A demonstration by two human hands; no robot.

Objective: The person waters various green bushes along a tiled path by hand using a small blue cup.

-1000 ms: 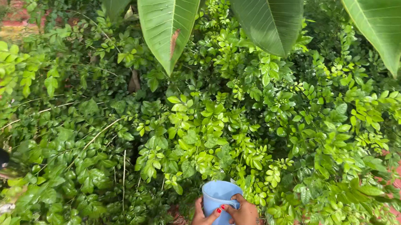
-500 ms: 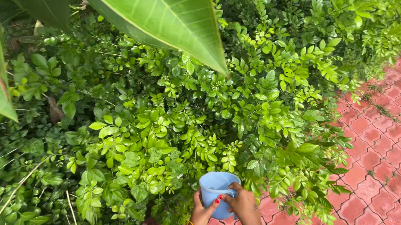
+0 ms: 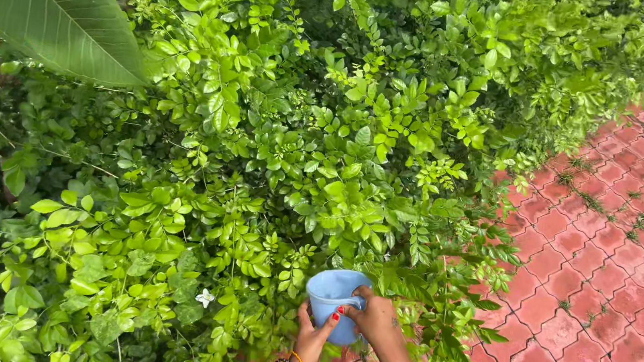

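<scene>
From the head view, your left hand [image 3: 312, 340] cups the near side of the light-blue plastic mug [image 3: 335, 302] with its grip wrapped closed on the wall, while your right hand [image 3: 375, 321] pinches the rim and handle side, the mug low at the foot of the small-leaved shrub [image 3: 325, 149] beside the red paver path [image 3: 610, 278]. Keep both grips firm and the mug's mouth level among the leaves, near the white flower [image 3: 205, 298]. No packages, labels or signs show.
</scene>
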